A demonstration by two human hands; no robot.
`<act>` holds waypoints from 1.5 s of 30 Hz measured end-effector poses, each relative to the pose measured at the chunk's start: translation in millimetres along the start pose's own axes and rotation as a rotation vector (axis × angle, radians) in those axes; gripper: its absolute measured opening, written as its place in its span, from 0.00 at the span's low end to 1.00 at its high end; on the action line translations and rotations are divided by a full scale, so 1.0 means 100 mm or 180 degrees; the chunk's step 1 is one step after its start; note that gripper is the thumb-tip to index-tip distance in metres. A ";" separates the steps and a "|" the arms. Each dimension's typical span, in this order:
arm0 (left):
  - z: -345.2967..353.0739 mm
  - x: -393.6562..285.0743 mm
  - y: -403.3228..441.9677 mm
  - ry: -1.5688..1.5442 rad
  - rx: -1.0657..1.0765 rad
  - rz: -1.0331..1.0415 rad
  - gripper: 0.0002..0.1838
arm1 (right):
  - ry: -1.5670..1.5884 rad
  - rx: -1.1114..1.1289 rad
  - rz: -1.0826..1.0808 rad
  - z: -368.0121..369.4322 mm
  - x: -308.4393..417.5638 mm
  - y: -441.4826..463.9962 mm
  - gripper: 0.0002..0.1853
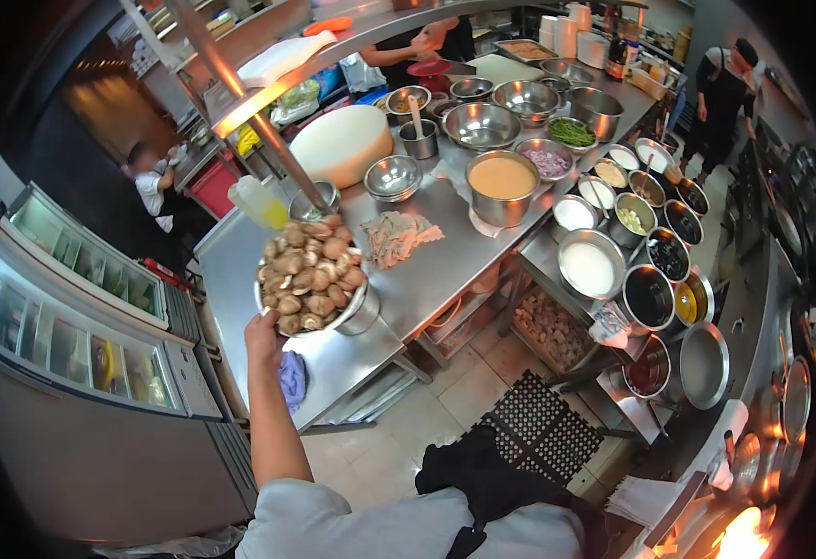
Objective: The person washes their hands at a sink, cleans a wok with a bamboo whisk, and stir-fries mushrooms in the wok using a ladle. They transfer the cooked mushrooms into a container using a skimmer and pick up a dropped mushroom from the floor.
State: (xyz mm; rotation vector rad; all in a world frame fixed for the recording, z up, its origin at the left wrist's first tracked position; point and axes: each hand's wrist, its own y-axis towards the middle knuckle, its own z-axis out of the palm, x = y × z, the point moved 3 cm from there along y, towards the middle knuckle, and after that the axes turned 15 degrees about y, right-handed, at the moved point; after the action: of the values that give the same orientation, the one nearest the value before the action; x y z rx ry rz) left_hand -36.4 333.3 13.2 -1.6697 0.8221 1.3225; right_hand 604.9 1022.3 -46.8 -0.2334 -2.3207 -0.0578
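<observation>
My left hand (263, 337) is closed on the near-left rim of a metal bowl (357, 303) heaped with brown mushrooms (310, 275). The bowl is at the near end of the steel counter, and a second metal container (363, 320) shows beside its right side. Whether the bowl rests on anything is hidden. A purple cloth (292, 380) lies on the counter by my wrist, and a crumpled beige cloth (398, 238) is to the right of the mushrooms. My right hand is out of view.
A pot of orange-tan sauce (502, 177) stands near the counter edge. Several containers of condiments, including a white one (591, 265), line the right side. Flames (743, 536) burn at lower right. A refrigerator (82, 335) is at left. A co-worker (729, 98) stands far right.
</observation>
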 end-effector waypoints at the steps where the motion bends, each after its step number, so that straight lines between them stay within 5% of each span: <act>1: -0.04 -0.03 -0.01 -0.0093 0.0127 0.0095 0.13 | 0.0034 -0.0032 0.0051 -0.09 -0.08 0.03 0.10; 8: 0.05 -0.87 -0.82 0.0777 0.0261 0.1041 0.11 | 0.0756 -0.0316 0.0466 -0.92 -1.03 0.44 0.09; 10: 0.46 -1.13 -1.31 0.1251 0.0676 0.1358 0.13 | 0.1274 -0.0410 0.0652 -1.14 -1.47 0.55 0.09; 11: 0.73 -1.18 -1.51 0.1198 0.0924 0.1542 0.15 | 0.1428 -0.0722 0.0604 -1.14 -0.78 0.22 0.05; 13: 1.40 -1.20 -1.87 0.0861 0.1707 0.1516 0.16 | 0.2660 -0.0872 0.0941 -1.27 -0.78 0.13 0.02; 16: 2.49 -1.07 -2.58 0.0698 0.2847 0.1401 0.15 | 0.2882 -0.1242 0.1053 -1.57 -0.49 -0.06 0.04; 23: 5.06 -0.26 -5.91 0.0950 0.5798 0.0946 0.13 | 0.3103 -0.1357 0.1038 -2.11 -0.40 -0.63 0.05; 24: 5.36 -0.03 -6.39 0.0931 0.6121 0.0891 0.13 | 0.3086 -0.1191 0.0941 -2.15 -0.43 -0.68 0.06; 25: 5.46 -0.07 -6.92 0.1737 0.6026 0.1593 0.13 | 0.3074 -0.1030 0.0846 -2.17 -0.46 -0.73 0.07; 28: 6.02 0.57 -8.36 0.1571 0.6734 0.1596 0.13 | 0.2977 -0.1013 0.1051 -2.21 -0.61 -0.76 0.09; 30: 6.22 0.79 -9.23 0.1316 0.6262 0.4589 0.16 | 0.2828 -0.1149 0.1031 -2.20 -0.77 -0.70 0.10; 32: 6.03 0.81 -9.97 0.1425 0.5390 0.5563 0.18 | 0.2362 -0.1070 0.0828 -2.16 -0.90 -0.60 0.08; 34: 5.83 1.04 -10.50 0.1058 0.5204 0.5504 0.15 | 0.2137 -0.1097 0.0884 -2.16 -1.09 -0.58 0.07; 35: 5.89 1.32 -10.81 0.1490 0.4919 0.6378 0.12 | 0.1920 -0.1054 0.0811 -2.17 -1.06 -0.57 0.08; 36: 5.76 1.29 -10.97 0.0782 0.4092 0.7369 0.10 | 0.1705 -0.1006 0.0735 -2.17 -1.02 -0.57 0.09; 45: 5.38 0.62 -11.42 0.0646 0.3949 0.7995 0.06 | 0.1296 -0.1238 0.0915 -2.21 -1.05 -0.65 0.16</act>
State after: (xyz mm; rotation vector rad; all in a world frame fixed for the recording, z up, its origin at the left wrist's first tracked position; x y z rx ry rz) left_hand 745.4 1318.1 137.5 1.1054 3.0857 0.9065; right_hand 821.4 917.2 31.3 -0.6823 -1.8358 -0.3785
